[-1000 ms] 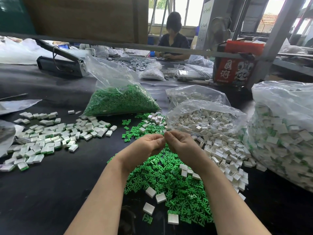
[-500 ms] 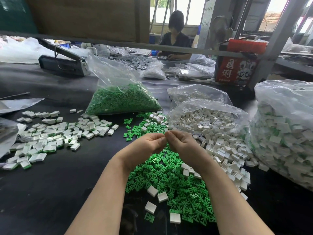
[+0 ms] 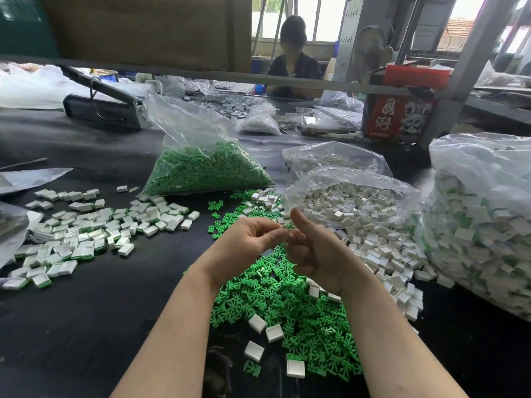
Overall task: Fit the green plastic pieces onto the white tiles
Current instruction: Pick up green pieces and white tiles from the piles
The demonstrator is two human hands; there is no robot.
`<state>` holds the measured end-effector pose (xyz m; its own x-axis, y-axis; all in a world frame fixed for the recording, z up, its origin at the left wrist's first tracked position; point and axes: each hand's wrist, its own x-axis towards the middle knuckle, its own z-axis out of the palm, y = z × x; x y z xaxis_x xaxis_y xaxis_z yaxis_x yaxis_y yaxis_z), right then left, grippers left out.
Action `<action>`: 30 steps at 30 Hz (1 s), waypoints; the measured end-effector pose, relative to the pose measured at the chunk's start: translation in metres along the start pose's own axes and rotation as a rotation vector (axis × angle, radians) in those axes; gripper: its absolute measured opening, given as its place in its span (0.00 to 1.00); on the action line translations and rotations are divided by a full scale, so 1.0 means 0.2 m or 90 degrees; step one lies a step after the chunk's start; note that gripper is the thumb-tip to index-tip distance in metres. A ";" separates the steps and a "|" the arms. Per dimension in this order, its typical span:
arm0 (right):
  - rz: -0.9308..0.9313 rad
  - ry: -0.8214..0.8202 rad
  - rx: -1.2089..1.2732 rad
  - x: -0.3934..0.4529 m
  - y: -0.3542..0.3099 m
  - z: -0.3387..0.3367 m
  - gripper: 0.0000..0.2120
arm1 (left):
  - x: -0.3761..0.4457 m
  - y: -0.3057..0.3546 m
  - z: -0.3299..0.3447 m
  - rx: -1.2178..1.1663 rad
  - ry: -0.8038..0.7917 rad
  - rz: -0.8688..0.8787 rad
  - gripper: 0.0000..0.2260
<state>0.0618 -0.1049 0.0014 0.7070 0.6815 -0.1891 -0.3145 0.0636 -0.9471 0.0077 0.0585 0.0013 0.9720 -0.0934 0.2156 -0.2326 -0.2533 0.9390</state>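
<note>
My left hand and my right hand meet fingertip to fingertip above a loose heap of green plastic pieces. Between the fingertips they pinch a small white tile with a bit of green showing beside it. The right thumb points up. Most of the held tile is hidden by the fingers. Loose white tiles spill from an open bag to the right of my hands. A few single white tiles lie on the green heap.
Fitted tiles are spread at the left on the black table. A bag of green pieces stands behind, a bag of white tiles beside it, and a big bag of fitted tiles at the right. A person sits beyond the metal bar.
My hands have turned a little: the right thumb now sticks up and the left fingers have uncurled slightly around the tile. The heaps and bags have not moved.
</note>
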 end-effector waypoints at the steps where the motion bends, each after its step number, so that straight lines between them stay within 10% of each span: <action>1: 0.013 0.005 -0.003 0.00 0.00 0.00 0.23 | 0.00 0.00 0.01 0.002 0.007 0.002 0.10; 11: 0.062 -0.080 0.003 -0.01 0.00 0.00 0.26 | 0.01 0.02 0.03 -0.080 0.055 0.020 0.05; 30: -0.293 0.135 -0.368 0.01 0.01 0.07 0.18 | 0.03 0.00 0.04 -0.127 0.120 -0.034 0.10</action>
<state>0.0542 -0.0926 0.0027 0.8110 0.5209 0.2664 0.3810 -0.1246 -0.9162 0.0127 0.0512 0.0003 0.9761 0.1004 0.1925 -0.1876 -0.0563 0.9806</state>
